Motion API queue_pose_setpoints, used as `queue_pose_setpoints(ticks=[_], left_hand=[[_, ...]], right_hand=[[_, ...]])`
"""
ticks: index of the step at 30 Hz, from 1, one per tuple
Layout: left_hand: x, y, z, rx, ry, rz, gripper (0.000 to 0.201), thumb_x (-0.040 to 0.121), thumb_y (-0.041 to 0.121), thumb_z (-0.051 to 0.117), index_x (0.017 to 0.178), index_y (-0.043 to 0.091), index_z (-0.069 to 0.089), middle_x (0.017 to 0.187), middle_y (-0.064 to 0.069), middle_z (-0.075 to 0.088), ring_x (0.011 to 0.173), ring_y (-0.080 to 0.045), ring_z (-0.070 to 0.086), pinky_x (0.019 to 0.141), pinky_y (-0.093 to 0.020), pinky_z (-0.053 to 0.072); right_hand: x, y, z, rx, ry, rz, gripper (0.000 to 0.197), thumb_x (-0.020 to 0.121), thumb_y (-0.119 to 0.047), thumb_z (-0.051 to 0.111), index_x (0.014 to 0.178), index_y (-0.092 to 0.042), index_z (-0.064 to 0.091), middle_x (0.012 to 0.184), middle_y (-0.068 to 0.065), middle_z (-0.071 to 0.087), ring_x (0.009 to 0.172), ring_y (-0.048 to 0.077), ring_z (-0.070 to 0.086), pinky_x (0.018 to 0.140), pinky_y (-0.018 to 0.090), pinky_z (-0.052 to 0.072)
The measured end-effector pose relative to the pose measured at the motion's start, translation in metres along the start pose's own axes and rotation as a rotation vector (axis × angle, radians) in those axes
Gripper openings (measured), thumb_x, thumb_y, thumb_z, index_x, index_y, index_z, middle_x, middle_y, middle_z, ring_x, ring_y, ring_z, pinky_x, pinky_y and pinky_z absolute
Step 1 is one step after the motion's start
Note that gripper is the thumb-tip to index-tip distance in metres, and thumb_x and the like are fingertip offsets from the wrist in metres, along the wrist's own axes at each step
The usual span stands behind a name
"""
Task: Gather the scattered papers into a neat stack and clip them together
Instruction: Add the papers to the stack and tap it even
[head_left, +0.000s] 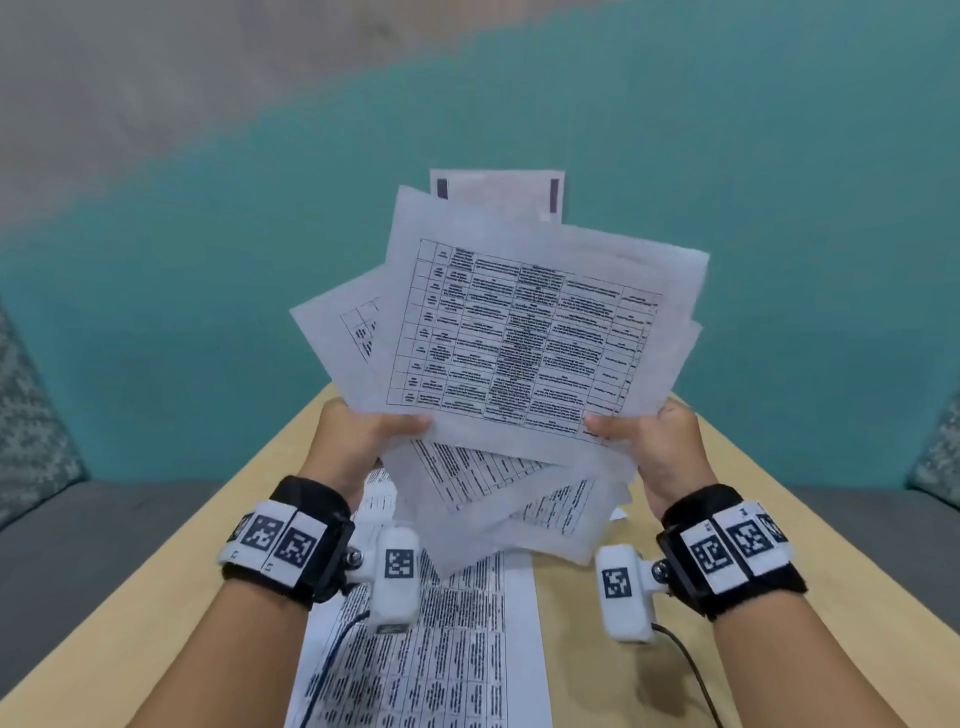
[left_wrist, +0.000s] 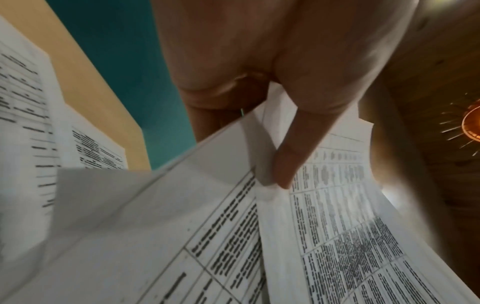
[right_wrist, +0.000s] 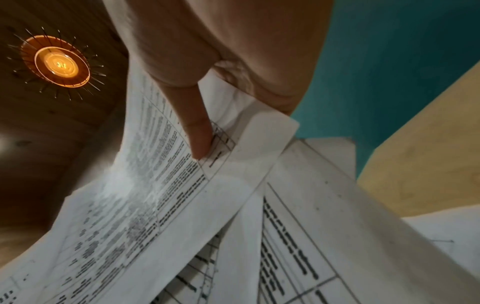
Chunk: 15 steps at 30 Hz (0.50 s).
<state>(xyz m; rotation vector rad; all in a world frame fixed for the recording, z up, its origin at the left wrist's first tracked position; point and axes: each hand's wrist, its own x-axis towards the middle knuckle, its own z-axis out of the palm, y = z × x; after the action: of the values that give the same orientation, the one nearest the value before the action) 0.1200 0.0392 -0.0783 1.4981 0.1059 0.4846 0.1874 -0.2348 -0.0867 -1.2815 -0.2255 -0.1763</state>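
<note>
The left hand (head_left: 358, 439) and right hand (head_left: 657, 441) each grip a lower corner of the fanned papers (head_left: 519, 332), thumbs pinching the top sheet. The papers are held above the surface (head_left: 753, 493), where one printed sheet (head_left: 457, 649) lies.

Lounge, perhaps — sofa (head_left: 78, 525), teal wall (head_left: 779, 208).

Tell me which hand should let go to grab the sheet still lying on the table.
Probably the left hand. The sheet on the table lies under the left wrist, nearer than the right hand, which also grips the fanned papers and can keep holding them.
</note>
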Motion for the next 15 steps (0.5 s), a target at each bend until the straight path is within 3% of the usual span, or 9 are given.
queue_pose_setpoints(ticks=[3,5,8,12,15], left_hand=[[0.004,-0.010,-0.003,0.042,-0.012,-0.053,0.035,0.076,0.012,0.085,0.108,0.006,0.073,0.098,-0.011,0.080,0.089,-0.030,0.076,0.075,-0.040,0.060],[0.006,-0.012,-0.005,0.045,-0.004,-0.076,0.041,0.079,0.020,0.085,0.115,0.006,0.071,0.102,-0.010,0.080,0.088,-0.027,0.077,0.073,-0.039,0.061],[0.006,-0.007,-0.005,0.051,0.010,-0.010,0.027,0.083,0.014,0.082,0.108,0.009,0.074,0.100,-0.008,0.080,0.088,-0.027,0.077,0.080,-0.042,0.061],[0.004,0.002,0.000,0.011,0.023,0.076,0.029,0.083,0.001,0.078,0.110,0.010,0.073,0.103,-0.003,0.080,0.094,-0.020,0.077,0.079,-0.036,0.060],[0.006,0.000,0.003,-0.006,0.017,0.066,0.036,0.081,-0.010,0.075,0.113,0.006,0.072,0.107,-0.005,0.080,0.099,-0.022,0.076,0.088,-0.040,0.059]], right_hand=[[0.004,0.007,0.000,-0.037,-0.011,0.027,0.037,0.071,0.017,0.077,0.102,-0.002,0.074,0.104,0.017,0.077,0.099,0.039,0.073,0.090,0.054,0.058],[0.005,0.009,-0.002,-0.038,0.003,0.021,0.036,0.071,0.018,0.076,0.099,-0.004,0.075,0.103,0.015,0.078,0.097,0.037,0.073,0.085,0.048,0.060],[0.005,0.004,-0.003,-0.013,-0.010,0.001,0.037,0.070,0.018,0.076,0.096,-0.009,0.074,0.102,0.014,0.078,0.095,0.034,0.073,0.076,0.040,0.060],[0.005,-0.001,-0.004,0.005,-0.060,0.037,0.035,0.074,0.015,0.075,0.098,-0.010,0.071,0.100,0.009,0.079,0.096,0.029,0.074,0.083,0.040,0.058],[0.005,0.000,-0.008,-0.026,-0.098,0.081,0.039,0.075,0.012,0.075,0.109,-0.006,0.073,0.106,0.010,0.078,0.102,0.031,0.073,0.091,0.044,0.057]])
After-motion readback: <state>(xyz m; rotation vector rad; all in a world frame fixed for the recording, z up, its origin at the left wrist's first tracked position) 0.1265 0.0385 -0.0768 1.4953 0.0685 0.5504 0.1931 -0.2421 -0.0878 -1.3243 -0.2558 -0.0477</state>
